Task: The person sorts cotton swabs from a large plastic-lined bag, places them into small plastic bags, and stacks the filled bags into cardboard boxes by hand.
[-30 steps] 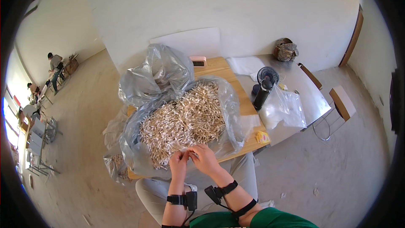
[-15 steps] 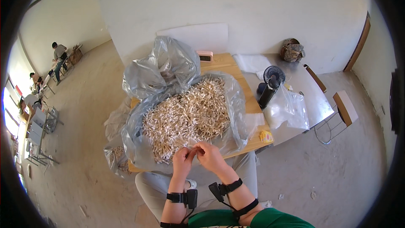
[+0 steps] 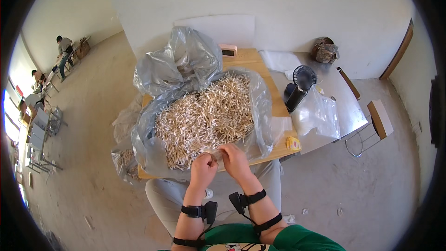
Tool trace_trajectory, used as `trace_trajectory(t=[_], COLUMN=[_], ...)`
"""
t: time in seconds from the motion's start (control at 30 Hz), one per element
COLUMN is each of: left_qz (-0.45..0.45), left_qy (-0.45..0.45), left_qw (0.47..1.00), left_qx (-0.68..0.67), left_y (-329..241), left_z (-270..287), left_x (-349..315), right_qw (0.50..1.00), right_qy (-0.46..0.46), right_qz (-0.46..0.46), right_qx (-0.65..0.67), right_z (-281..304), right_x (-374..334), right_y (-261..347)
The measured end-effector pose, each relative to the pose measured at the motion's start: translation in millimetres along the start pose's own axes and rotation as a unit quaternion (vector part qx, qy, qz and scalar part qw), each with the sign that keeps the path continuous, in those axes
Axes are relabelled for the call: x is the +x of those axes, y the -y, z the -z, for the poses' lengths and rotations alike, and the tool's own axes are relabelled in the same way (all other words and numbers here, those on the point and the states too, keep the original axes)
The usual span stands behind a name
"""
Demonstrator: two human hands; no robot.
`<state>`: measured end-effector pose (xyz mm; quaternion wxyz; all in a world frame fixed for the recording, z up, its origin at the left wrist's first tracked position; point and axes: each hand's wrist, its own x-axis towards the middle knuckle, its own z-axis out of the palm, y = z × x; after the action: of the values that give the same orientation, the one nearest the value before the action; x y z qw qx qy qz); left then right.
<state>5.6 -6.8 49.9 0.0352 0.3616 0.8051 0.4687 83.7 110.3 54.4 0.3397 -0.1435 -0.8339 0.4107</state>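
Observation:
A large heap of cotton swabs with wooden sticks (image 3: 200,116) lies in an opened grey plastic bag (image 3: 261,111) on a wooden table. At the heap's near edge, my left hand (image 3: 204,169) and my right hand (image 3: 236,162) are side by side, slightly apart, with fingers closed. A small piece of clear plastic film (image 3: 213,151) shows between the fingertips, pinched by both hands; whether anything is inside it is too small to tell. My forearms carry black straps with small devices.
A full grey plastic bag (image 3: 160,76) stands behind the heap, near a pink clock (image 3: 228,50). A yellow packet (image 3: 292,143) lies at the table's right corner. On the metal table stand a black fan (image 3: 302,81), clear plastic bags (image 3: 316,117) and a camouflage cap (image 3: 324,50). People work far left.
My hands have drawn a little apart, with the clear film stretched between them. The whole view has shifted slightly, so the table sits higher in it.

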Motion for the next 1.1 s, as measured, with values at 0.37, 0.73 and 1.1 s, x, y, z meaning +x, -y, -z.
trace_trajectory(t=[0.37, 0.73, 1.1], left_qz=[0.177, 0.017, 0.047], left_qy=[-0.052, -0.098, -0.167], left_qw=[0.907, 0.993, 0.978], left_qx=[-0.379, -0.065, -0.114], left_y=[18, 13, 9], left_z=[1, -3, -1], left_x=[6, 6, 12], right_qw=[0.876, 0.993, 0.915], right_qy=[-0.059, 0.0, -0.031], right_qz=[-0.274, -0.046, -0.218], right_qx=[0.394, 0.112, 0.338], right_z=[-8, -22, -33], right_x=[0, 12, 6], right_y=[-23, -14, -22])
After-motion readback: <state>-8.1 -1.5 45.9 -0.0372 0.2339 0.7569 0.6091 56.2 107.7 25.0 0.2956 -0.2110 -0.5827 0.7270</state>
